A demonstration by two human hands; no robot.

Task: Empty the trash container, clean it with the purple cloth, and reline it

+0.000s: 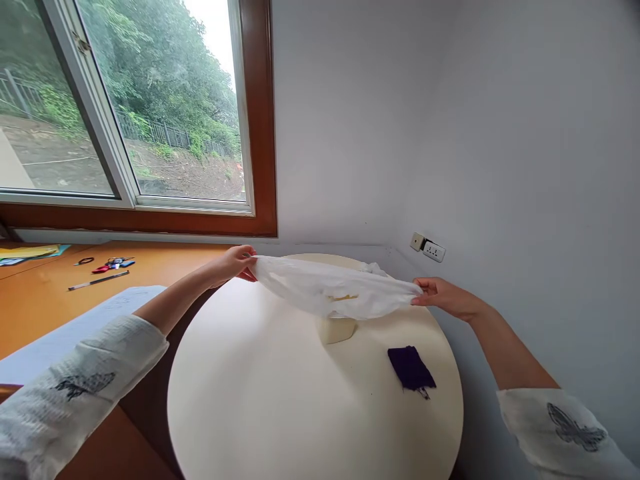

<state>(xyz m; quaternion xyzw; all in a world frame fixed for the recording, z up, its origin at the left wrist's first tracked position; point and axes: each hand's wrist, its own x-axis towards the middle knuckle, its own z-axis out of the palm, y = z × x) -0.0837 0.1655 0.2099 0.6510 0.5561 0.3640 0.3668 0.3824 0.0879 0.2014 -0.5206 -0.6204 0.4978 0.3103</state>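
Note:
A thin white plastic bag [295,283] with a small yellow mark is stretched sideways above the round table. My left hand [240,262] pinches its left end, and my right hand [435,297] grips the right end between thumb and fingers. Just under the bag's lower edge shows a cream block-like object [337,331]; its upper part is hidden behind the bag. To the right, nearer to me, lies a dark purple piece of cloth [410,367] with a small metallic-looking bit at its lower corner. Some crumpled whitish material [374,269] shows behind the bag.
The round white table [250,400] stands against the walls, with a socket [434,251] on the right wall. On the wooden desk [165,260] at left are a pen [99,280], keys [114,265], a dark ring-shaped band [85,261] and paper [95,327], below a window [160,100].

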